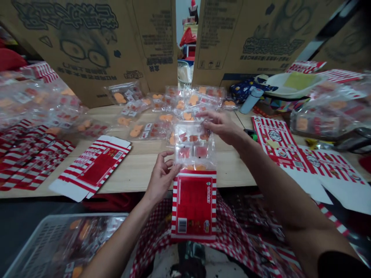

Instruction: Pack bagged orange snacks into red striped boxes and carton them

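A red-and-white striped cardboard box [194,204] stands at the table's front edge, its back panel with the barcode facing me. My left hand [162,173] grips the box's upper left corner, thumb over the edge and the other fingers curled. Above the box's top edge rises a clear plastic packet [193,144] with red and orange pieces in a tray. The packet's lower end meets the box opening; how far it goes inside is hidden. My right hand [218,125] is closed on the packet's upper right corner.
More filled clear packets [142,131] lie across the table. Flattened striped boxes [31,154] are stacked at left; one box [98,164] lies nearer. Other striped boxes [278,143] lie right. A basket [43,239] of packets sits lower left. Large cartons [116,77] stand behind.
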The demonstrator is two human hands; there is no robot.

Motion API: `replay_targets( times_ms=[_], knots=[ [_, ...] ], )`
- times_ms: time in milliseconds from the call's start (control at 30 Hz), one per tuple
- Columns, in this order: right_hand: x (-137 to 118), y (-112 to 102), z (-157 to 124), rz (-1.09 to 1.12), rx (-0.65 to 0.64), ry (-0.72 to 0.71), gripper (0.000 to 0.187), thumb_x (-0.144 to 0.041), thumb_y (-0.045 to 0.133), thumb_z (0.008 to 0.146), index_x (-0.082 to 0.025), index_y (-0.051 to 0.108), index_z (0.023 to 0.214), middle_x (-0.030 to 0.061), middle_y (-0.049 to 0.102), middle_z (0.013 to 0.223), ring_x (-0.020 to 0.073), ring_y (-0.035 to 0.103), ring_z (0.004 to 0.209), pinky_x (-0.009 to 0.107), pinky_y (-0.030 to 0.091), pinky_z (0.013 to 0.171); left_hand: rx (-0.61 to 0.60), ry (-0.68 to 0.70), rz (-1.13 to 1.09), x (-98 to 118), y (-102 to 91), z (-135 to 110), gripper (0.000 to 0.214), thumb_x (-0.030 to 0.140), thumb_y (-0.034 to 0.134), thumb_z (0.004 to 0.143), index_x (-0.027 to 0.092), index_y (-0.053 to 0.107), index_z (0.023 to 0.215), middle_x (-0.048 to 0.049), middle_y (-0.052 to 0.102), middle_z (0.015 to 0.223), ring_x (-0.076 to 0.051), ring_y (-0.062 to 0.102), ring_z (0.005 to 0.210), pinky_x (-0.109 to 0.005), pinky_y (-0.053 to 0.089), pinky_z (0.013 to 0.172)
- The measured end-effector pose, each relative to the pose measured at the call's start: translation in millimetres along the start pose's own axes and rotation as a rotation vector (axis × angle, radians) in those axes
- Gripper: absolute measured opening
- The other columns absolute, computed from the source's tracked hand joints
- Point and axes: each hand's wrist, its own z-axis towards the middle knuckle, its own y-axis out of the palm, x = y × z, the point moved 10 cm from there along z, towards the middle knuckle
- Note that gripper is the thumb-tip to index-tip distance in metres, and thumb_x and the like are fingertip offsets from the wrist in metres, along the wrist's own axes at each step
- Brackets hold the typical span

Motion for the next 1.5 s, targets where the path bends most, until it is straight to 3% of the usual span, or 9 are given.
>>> replay_targets(
  times_ms=[200, 300, 400, 533, 733, 933, 1133, 1333, 1500],
  knots=[
    [23, 76, -41, -0.213, -0.384, -0.037, 0.024, -0.041, 0.063, 0.094, -0.02, 0.074, 0.092, 0.0053, 0.069, 0.094, 0.0181, 0.062, 0.087, 0.034, 0.051, 0.081, 0.046, -0.003, 0.005, -2, -18.6, -6, 0.071, 0.037, 0.082, 0.079, 0.023, 0.04, 0.134, -0.0025, 0.074, 0.094, -0.017, 0.072, 0.078, -0.026, 0.056, 0.072],
    [28, 88, -63, -0.363, -0.449, -0.126, 0.031, -0.048, 0.058, 0.099, -0.025, 0.077, 0.101, 0.008, 0.06, 0.132, 0.0239, 0.056, 0.121, 0.042, 0.046, 0.102, 0.027, 0.011, 0.047, -4, -21.9, -8, 0.073, 0.037, 0.081, 0.08, 0.026, 0.037, 0.137, 0.0002, 0.072, 0.091, -0.015, 0.07, 0.075, -0.026, 0.054, 0.07],
    [31, 95, -77, -0.363, -0.56, -0.143, 0.038, -0.048, 0.052, 0.103, -0.024, 0.078, 0.09, 0.0046, 0.044, 0.156, 0.0273, 0.043, 0.142, 0.047, 0.036, 0.115, -0.044, 0.09, 0.214, -1, -16.0, -10, 0.045, 0.041, 0.075, 0.085, 0.022, 0.051, 0.119, 0.0017, 0.067, 0.085, -0.012, 0.063, 0.071, -0.022, 0.048, 0.066],
    [29, 92, -84, -0.322, -0.542, -0.141, 0.046, -0.045, 0.05, 0.103, -0.019, 0.072, 0.073, 0.0063, 0.047, 0.157, 0.0297, 0.05, 0.137, 0.051, 0.035, 0.116, -0.086, 0.237, 0.582, 11, -9.9, -9, 0.034, 0.045, 0.061, 0.094, 0.016, 0.056, 0.076, 0.0048, 0.048, 0.064, -0.008, 0.042, 0.058, -0.021, 0.034, 0.056],
    [46, 48, -104, -0.069, -0.007, 0.016, 0.031, -0.038, 0.049, 0.103, -0.025, 0.061, 0.128, 0.0098, 0.064, 0.13, 0.024, 0.065, 0.113, 0.044, 0.054, 0.096, -0.158, 0.191, 0.84, 12, -16.2, -3, 0.031, 0.047, 0.061, 0.094, 0.017, 0.061, 0.09, 0.0058, 0.049, 0.065, -0.01, 0.041, 0.059, -0.022, 0.033, 0.058],
    [32, 72, -121, -0.538, -0.132, -0.081, 0.035, -0.021, 0.056, 0.095, -0.016, 0.056, 0.129, 0.0189, 0.046, 0.146, 0.0303, 0.05, 0.135, 0.049, 0.045, 0.11, -0.229, 0.084, 0.832, 9, -13.8, 1, 0.04, 0.053, 0.072, 0.085, 0.018, 0.063, 0.102, 0.0034, 0.059, 0.074, -0.012, 0.05, 0.063, -0.023, 0.038, 0.06],
    [27, 75, -115, -0.694, -0.278, -0.007, 0.01, -0.019, 0.051, 0.096, -0.016, 0.06, 0.1, 0.0178, 0.049, 0.138, 0.0273, 0.061, 0.115, 0.045, 0.051, 0.102, -0.426, -0.003, 0.972, 14, 3.8, 0, 0.04, 0.058, 0.066, 0.087, 0.019, 0.061, 0.094, 0.0023, 0.063, 0.073, -0.015, 0.056, 0.065, -0.024, 0.039, 0.06],
    [28, 91, -109, -0.815, -0.479, 0.062, 0.01, -0.023, 0.054, 0.093, -0.015, 0.058, 0.098, 0.0175, 0.053, 0.126, 0.0236, 0.063, 0.094, 0.041, 0.054, 0.092, -0.54, -0.018, 1.378, 16, 11.0, 8, 0.05, 0.068, 0.065, 0.083, 0.018, 0.061, 0.088, 0.0006, 0.059, 0.066, -0.018, 0.052, 0.059, -0.027, 0.029, 0.057],
    [18, 91, -102, -0.962, -0.596, 0.036, 0.014, -0.029, 0.058, 0.092, -0.018, 0.057, 0.083, 0.0144, 0.059, 0.098, 0.0228, 0.057, 0.079, 0.037, 0.052, 0.077, -0.593, 0.058, 1.386, 20, 24.2, 9, 0.043, 0.063, 0.065, 0.086, 0.02, 0.062, 0.083, 0.0002, 0.057, 0.067, -0.018, 0.05, 0.058, -0.029, 0.028, 0.057]
  ],
)
